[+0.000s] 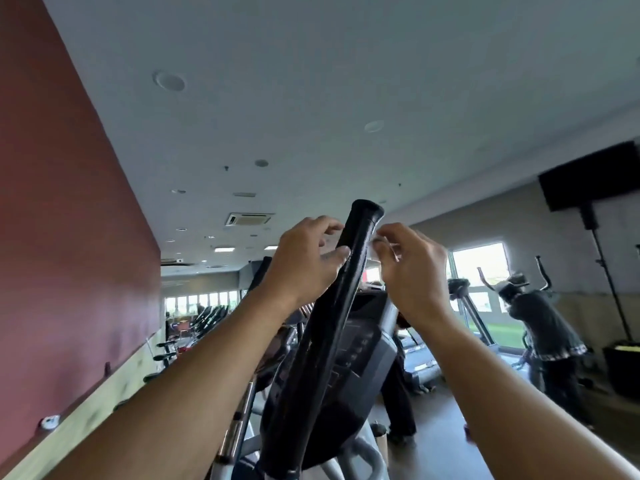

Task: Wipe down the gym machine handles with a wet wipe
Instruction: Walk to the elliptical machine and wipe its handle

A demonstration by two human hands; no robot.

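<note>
A long black padded handle (pixel 349 271) of an elliptical machine rises upright in the middle of the head view, its rounded top near the ceiling line. My left hand (pixel 304 265) is on its left side, fingers curled, thumb touching the grip. My right hand (pixel 408 268) is just right of the handle, pinching a thin whitish wet wipe (pixel 379 245) against the grip near its top. The wipe is mostly hidden by my fingers and blurred.
The machine's dark console (pixel 360 344) sits behind the handle. A red wall (pixel 69 237) runs along the left. A person (pixel 543 327) uses another elliptical at the right, near a window (pixel 481 261). Treadmills and more machines stand further back.
</note>
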